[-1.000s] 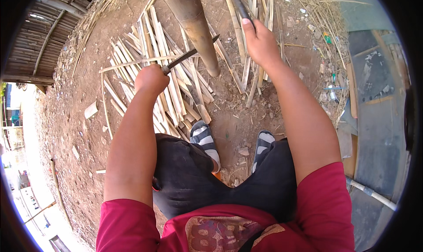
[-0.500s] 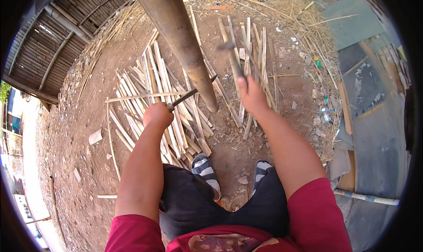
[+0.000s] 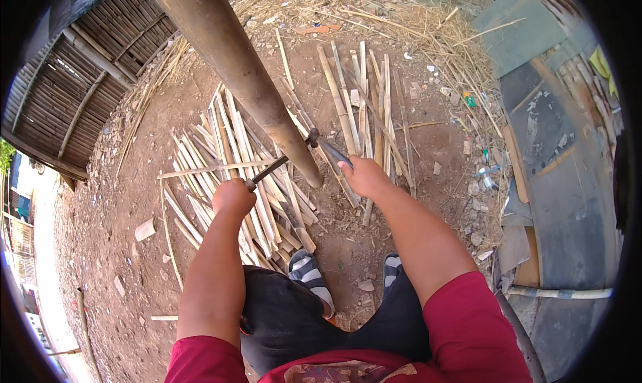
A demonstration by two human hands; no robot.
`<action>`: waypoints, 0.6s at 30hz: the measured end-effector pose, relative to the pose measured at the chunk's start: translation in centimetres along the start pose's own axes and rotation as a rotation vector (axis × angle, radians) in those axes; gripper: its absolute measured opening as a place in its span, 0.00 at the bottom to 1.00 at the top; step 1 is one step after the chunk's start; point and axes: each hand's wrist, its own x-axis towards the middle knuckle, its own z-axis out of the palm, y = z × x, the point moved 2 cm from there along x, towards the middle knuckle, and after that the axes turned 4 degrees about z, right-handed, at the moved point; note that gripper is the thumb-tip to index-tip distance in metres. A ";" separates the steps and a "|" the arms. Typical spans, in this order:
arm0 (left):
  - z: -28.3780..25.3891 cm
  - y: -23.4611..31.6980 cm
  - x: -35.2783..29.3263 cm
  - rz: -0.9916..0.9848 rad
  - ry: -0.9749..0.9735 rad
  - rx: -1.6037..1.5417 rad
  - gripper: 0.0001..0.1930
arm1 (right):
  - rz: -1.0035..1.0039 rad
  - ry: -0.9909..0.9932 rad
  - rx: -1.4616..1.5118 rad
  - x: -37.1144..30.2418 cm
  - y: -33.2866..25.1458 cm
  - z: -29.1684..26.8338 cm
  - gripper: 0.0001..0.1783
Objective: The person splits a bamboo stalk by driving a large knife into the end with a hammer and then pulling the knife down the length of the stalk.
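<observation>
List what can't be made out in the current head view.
Head view:
Bamboo pole: upper end cut off by the top edge.
Knife: part of the blade hidden by the pole; handle mostly covered by the left hand.
Hammer: grip end covered by the right hand.
Right foot: partly hidden by the trousers.

Head-worn fisheye — looking down at the ground [image 3: 130,202].

a slatted wall [image 3: 50,109] borders brown dirt ground [image 3: 127,216], brightly lit at far left.
</observation>
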 end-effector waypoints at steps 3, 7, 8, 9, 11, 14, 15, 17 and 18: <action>0.0 -0.2 0.2 0.017 -0.022 0.042 0.16 | 0.055 -0.051 0.021 0.0 -1.1 -1.1 0.30; -0.2 -0.9 0.1 0.035 -0.002 0.049 0.16 | 0.095 0.027 0.178 0.9 -3.7 -5.6 0.29; -0.1 -0.8 0.1 0.044 -0.007 0.053 0.16 | 0.083 0.073 0.213 0.7 -4.2 -6.6 0.29; -0.1 -0.8 0.1 0.051 -0.011 0.057 0.16 | 0.069 0.118 0.248 0.6 -4.4 -7.0 0.29; -0.2 -0.8 0.2 0.030 0.004 0.063 0.15 | -0.029 0.196 0.231 0.3 -4.4 -6.4 0.29; -0.3 -0.2 0.1 0.048 0.006 0.026 0.15 | -0.006 0.052 0.009 0.2 -2.3 -2.5 0.29; -0.2 0.4 0.4 0.058 0.010 0.023 0.15 | 0.025 -0.026 -0.096 0.5 -0.9 -0.8 0.29; 0.3 -0.1 0.5 0.050 0.005 0.039 0.15 | 0.073 0.041 0.010 0.3 -1.4 0.3 0.29; 0.3 0.0 1.0 0.054 0.010 0.041 0.15 | 0.111 0.043 0.093 1.3 -1.3 -0.2 0.30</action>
